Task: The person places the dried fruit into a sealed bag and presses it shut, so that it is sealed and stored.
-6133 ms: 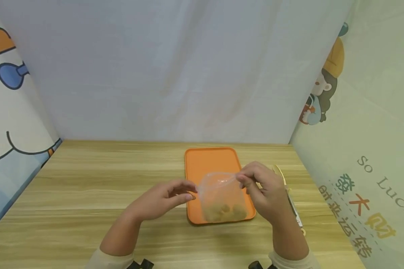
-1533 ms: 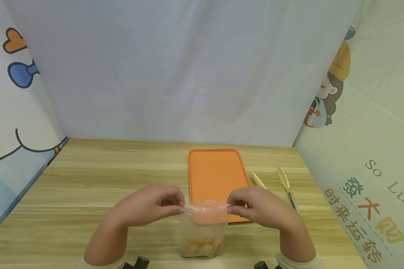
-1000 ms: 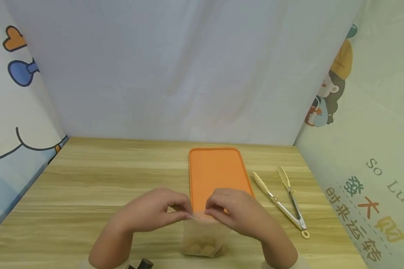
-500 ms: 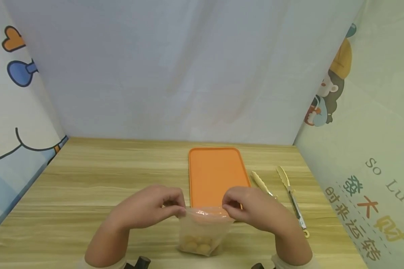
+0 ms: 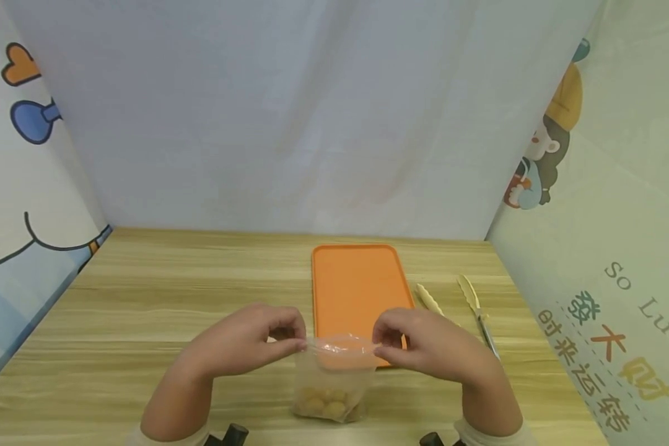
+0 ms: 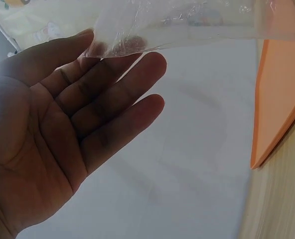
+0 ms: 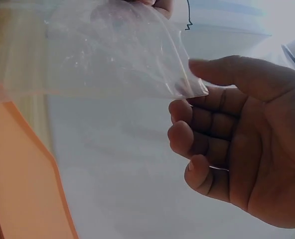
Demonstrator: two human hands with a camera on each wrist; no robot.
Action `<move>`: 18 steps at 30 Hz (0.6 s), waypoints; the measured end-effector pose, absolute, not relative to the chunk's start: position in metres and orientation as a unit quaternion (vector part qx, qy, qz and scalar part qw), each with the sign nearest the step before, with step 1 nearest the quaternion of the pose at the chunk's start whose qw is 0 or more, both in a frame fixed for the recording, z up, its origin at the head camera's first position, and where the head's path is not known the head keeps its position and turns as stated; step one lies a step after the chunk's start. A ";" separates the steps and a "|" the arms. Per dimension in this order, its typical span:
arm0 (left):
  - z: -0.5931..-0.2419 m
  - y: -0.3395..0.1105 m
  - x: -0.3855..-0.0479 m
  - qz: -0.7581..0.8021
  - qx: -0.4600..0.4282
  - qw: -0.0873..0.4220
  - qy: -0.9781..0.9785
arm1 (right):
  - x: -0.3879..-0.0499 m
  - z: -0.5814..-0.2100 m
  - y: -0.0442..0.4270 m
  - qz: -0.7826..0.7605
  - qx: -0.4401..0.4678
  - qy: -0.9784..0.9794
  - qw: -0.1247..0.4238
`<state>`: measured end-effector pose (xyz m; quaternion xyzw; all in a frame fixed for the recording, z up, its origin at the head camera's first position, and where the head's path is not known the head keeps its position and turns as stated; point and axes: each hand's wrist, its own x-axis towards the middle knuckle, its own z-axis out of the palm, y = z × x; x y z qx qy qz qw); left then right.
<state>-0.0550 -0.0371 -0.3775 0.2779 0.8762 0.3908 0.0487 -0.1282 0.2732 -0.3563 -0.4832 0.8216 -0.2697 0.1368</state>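
A clear plastic bag (image 5: 334, 375) stands upright just in front of the orange tray, its top overlapping the tray in the head view. Several round, pale yellow pieces (image 5: 324, 406) lie at its bottom; their kind is hard to tell through the film. My left hand (image 5: 256, 342) pinches the bag's left top corner between thumb and forefinger. At the opposite corner my right hand (image 5: 424, 344) pinches the rim the same way. Both wrist views show the film (image 6: 187, 22) between thumb and forefinger, with the other fingers of each hand off the bag.
The orange tray (image 5: 359, 279) lies flat behind the bag on the wood-grain table (image 5: 201, 279). To its right rest metal tongs with cream tips (image 5: 469, 294), partly hidden by my right forearm. A pale cloth (image 5: 290, 124) hangs at the back, with printed cloths at both sides.
The bag has come from over the tray toward me, and my left hand has taken its left corner. My right hand went in toward the left, then back out along the rim.
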 end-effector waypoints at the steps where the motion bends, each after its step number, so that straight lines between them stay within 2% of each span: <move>1: -0.377 -0.037 -0.055 0.391 0.279 0.050 0.876 | -0.129 -0.356 0.274 -0.265 -0.482 0.824 0.138; 11: -0.376 -0.039 -0.055 0.404 0.269 0.076 0.871 | -0.132 -0.356 0.276 -0.256 -0.485 0.824 0.144; 18: -0.376 -0.039 -0.056 0.394 0.268 0.074 0.876 | -0.132 -0.359 0.275 -0.244 -0.483 0.830 0.134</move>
